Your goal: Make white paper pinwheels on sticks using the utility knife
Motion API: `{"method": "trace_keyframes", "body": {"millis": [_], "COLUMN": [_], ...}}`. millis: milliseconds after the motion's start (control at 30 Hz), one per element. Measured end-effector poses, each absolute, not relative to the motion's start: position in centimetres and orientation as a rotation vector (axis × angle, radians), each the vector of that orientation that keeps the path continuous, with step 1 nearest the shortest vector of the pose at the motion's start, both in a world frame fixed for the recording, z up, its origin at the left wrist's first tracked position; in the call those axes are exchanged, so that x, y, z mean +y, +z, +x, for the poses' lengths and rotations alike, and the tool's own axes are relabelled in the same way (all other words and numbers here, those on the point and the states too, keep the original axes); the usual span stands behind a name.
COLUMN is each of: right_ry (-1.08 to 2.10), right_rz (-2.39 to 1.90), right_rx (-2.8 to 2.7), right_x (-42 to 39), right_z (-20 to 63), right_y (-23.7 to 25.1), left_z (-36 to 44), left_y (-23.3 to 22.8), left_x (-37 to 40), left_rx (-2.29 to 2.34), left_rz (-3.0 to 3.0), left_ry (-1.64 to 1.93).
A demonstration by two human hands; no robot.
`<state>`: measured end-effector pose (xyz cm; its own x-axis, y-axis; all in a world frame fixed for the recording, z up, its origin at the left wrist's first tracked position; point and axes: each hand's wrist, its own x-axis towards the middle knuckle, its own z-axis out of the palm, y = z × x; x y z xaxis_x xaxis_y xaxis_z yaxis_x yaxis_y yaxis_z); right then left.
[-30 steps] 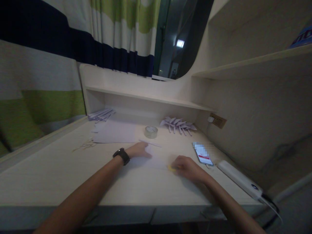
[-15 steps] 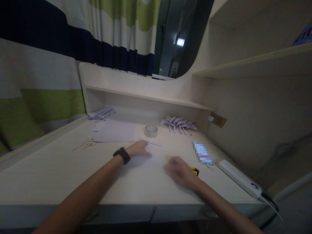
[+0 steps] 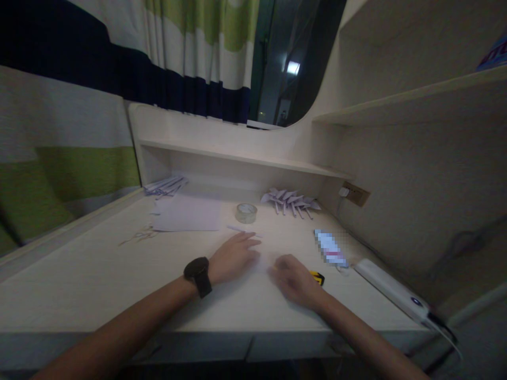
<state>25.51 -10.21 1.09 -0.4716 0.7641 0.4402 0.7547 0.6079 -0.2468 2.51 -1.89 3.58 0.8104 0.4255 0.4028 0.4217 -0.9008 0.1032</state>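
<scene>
We saw black on the watch [image 3: 198,268] just behind our left hand [image 3: 235,257]; yellow with black on the tool [image 3: 318,278] beside our right hand [image 3: 293,279]; curtain [image 3: 194,58] beyond both, banded navy, white, green.

Green/white/navy curtain [image 3: 198,47] far L, next to dark window [image 3: 295,95]; phone [image 3: 330,248] on R, screen lit; long white unit [image 3: 390,290] w/ cable [image 3: 443,333] nr R; wall socket [image 3: 359,196] far R w/ white plug [image 3: 344,192] in; blue pkg [image 3: 494,55] on upper R shelf [image 3: 415,103]
</scene>
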Motion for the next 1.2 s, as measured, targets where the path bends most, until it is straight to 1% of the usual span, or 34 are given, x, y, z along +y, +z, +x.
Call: {"method": "trace_keyframes", "body": {"millis": [133, 300, 433, 533, 767, 967, 1200], "right_ry": [0.019, 0.009, -0.039, -0.016, 0.031, 0.011, -0.02], "right_rz": [-1.181, -1.164, -1.352, -1.459, -1.456, -1.446, -1.388], "right_rx": [-2.314, -2.351, -2.274, -2.23, -2.209, -2.199, -2.214], "right_x": [-10.1, -10.2, -10.3, -10.5, -10.5, -10.6, -10.5], "right_z": [25.4, 25.6, 26.1, 26.3, 26.0, 25.9, 26.0], "right_y": [1.1, 1.3, 1.2, 1.0, 0.8, 0.7, 0.4], "left_z": [2.0, 1.9, 2.1, 2.1, 2.1, 2.5, 2.6], "left_y": [1.3, -0.3, -0.3, -0.4, -0.3, -0.3, -0.5], "left_x": [-2.1, -1.7, -1.8, -2.0, -2.2, -2.8, -2.7], "left_rx": [0.781, 0.876, 0.885, 0.922, 0.952, 1.072, 1.065], "left_rz": [2.943, 2.893, 2.893, 2.882, 2.846, 2.848, 2.861], "left_ry": [0.491, 0.409, 0.43, 0.466, 0.438, 0.438, 0.403]}}
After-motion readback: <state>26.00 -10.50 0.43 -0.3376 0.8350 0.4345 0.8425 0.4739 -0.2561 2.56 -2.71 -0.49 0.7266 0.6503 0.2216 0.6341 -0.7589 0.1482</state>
